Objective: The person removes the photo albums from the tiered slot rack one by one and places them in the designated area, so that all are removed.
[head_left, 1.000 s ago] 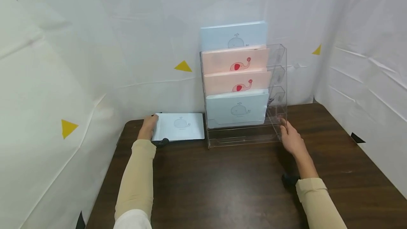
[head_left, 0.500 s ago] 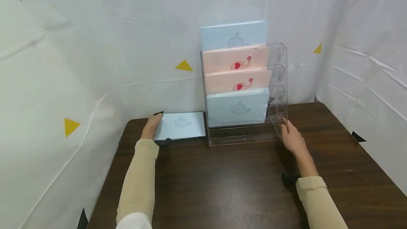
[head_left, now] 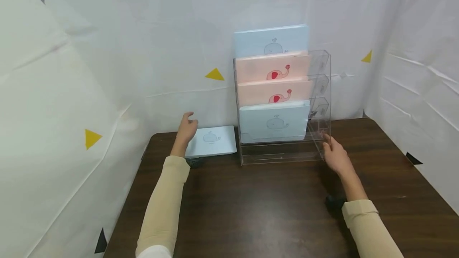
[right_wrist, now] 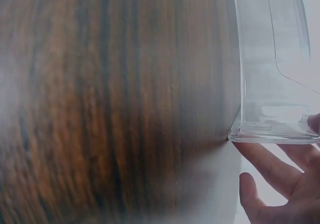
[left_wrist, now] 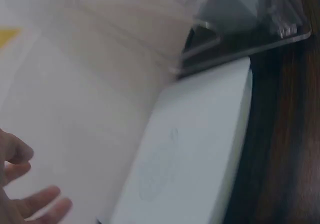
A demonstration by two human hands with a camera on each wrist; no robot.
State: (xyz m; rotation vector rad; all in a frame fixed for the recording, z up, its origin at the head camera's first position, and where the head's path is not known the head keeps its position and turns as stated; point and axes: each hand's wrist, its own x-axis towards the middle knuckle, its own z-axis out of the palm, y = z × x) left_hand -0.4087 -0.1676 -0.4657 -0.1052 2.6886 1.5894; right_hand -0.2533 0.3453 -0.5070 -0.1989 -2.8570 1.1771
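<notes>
My left hand [head_left: 187,128] is raised over the left end of a flat, pale blue booklet stack [head_left: 212,141] with a whale drawing. Its fingers are loosely bent and hold nothing; in the left wrist view they show beside the booklets. To the right stands a clear plastic file rack [head_left: 279,157]. My right hand [head_left: 337,157] touches the rack's lower right side with extended fingers [right_wrist: 267,166], its thumb apart. Blue whale booklets [head_left: 274,124] fill the lower front tier. Above them are pink elephant booklets [head_left: 274,90], with more blue booklets [head_left: 270,42] at the top.
The rack and the flat stack stand at the back of a dark wooden table [head_left: 258,210], close to a white sheet wall [head_left: 179,51]. The sheet carries yellow and black triangles. The rack's bottom tier holds no booklets. White sheeting also rises at both sides.
My left hand has let go of the flat stack's left end and lifted above it. The right hand has stayed at the rack's side. The head view has turned slightly left.
</notes>
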